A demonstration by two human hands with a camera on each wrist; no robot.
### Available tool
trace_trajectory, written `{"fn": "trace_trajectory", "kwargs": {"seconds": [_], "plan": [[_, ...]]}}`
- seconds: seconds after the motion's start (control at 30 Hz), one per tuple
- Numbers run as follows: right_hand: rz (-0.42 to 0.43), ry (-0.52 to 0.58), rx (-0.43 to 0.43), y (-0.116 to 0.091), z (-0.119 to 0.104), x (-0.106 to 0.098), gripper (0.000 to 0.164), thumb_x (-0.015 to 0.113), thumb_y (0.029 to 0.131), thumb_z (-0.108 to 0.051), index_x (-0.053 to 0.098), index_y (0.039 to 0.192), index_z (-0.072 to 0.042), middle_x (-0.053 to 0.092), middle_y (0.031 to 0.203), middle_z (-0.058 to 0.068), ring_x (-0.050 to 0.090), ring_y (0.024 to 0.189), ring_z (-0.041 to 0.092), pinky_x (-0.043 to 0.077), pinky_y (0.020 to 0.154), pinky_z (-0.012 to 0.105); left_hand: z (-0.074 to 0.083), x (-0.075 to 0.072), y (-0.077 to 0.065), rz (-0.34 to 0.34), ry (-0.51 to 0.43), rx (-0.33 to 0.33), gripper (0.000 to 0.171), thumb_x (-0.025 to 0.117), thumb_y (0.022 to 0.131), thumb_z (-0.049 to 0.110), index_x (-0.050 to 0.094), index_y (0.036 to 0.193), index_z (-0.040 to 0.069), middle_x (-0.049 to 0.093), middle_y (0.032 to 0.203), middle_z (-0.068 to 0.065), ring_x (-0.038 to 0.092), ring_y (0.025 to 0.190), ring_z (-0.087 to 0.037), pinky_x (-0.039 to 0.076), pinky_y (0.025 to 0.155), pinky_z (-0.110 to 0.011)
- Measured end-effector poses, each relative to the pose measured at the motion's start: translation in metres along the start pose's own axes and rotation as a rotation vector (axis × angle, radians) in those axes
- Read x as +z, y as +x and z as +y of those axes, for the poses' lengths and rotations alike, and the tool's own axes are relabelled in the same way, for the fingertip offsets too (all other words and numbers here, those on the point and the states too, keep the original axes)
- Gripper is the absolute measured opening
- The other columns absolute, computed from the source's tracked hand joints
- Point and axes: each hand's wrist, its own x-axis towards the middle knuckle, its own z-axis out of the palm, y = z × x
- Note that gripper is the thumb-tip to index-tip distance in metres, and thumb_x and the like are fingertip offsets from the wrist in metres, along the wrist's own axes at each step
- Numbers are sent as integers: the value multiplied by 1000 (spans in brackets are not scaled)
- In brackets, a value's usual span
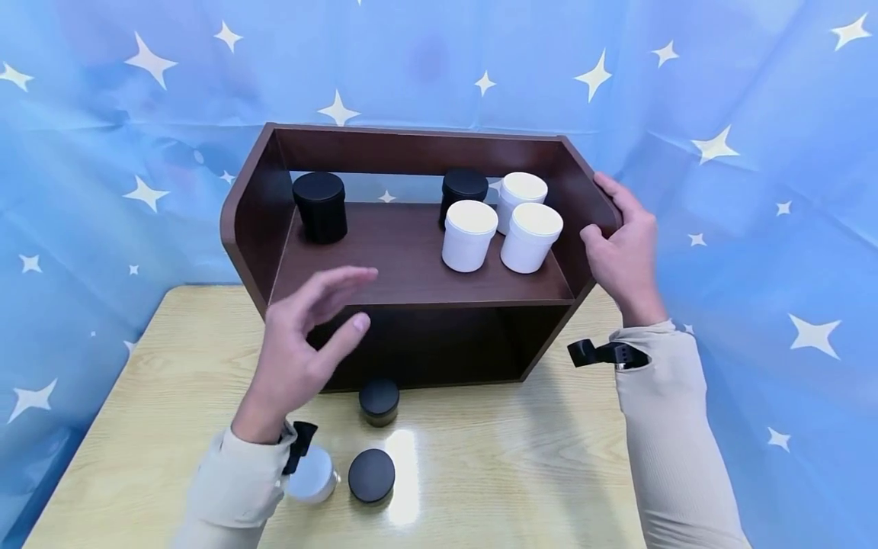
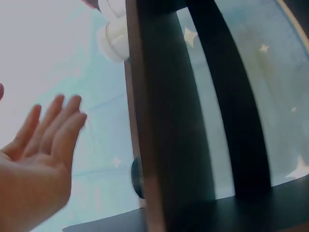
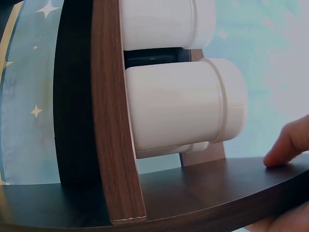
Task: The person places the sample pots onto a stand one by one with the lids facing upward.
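Note:
A dark brown two-tier wooden shelf (image 1: 411,278) stands on the table. My right hand (image 1: 624,252) grips its right side panel, thumb on the inner face and fingers outside, as the right wrist view also shows. My left hand (image 1: 302,343) hovers in front of the shelf's left part, fingers extended and thumb apart, holding nothing. Three white lidded jars (image 1: 469,236) stand on the upper tier at the right, with a black jar (image 1: 464,187) behind them. Another black jar (image 1: 321,207) stands at the tier's left end. In the right wrist view, a white jar (image 3: 178,104) is close by the thumb.
On the wooden table (image 1: 549,457) before the shelf are two black-lidded jars, one nearer the shelf (image 1: 379,402) and one farther forward (image 1: 371,476). A white-lidded jar (image 1: 312,476) sits partly behind my left wrist. A blue star-patterned curtain (image 1: 425,69) hangs behind.

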Motion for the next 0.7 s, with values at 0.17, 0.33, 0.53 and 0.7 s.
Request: {"fn": "trace_trajectory", "kwargs": {"seconds": [0.17, 0.33, 0.53, 0.7], "plan": [[2, -8, 0, 0, 0, -1, 65, 45, 85, 5, 56, 144, -21, 59, 144, 9, 60, 98, 9, 49, 76, 12, -10, 4, -19, -119, -85, -6, 45, 63, 89, -7, 61, 133, 6, 66, 134, -12, 61, 130, -14, 45, 112, -27], [-4, -19, 3, -1, -1, 0, 65, 46, 86, 3, 56, 144, -23, 59, 144, 7, 60, 99, 10, 49, 76, 12, -23, 4, -35, -198, -101, -38, 51, 64, 88, -8, 59, 136, 8, 65, 138, -10, 60, 132, -13, 45, 111, -24], [3, -12, 1, -1, -1, 0, 65, 46, 85, 4, 56, 144, -22, 58, 146, 7, 60, 99, 10, 49, 76, 12, -34, 0, -48, -230, -77, -60, 58, 68, 85, -8, 57, 139, 11, 65, 138, -7, 59, 132, -11, 46, 108, -21], [6, -17, 8, -1, -1, 0, 65, 47, 85, 5, 56, 144, -21, 58, 146, 7, 59, 98, 10, 48, 76, 12, -43, -7, -62, -241, -46, -76, 62, 72, 83, -6, 55, 140, 10, 64, 139, -7, 58, 132, -9, 46, 108, -19]]}}
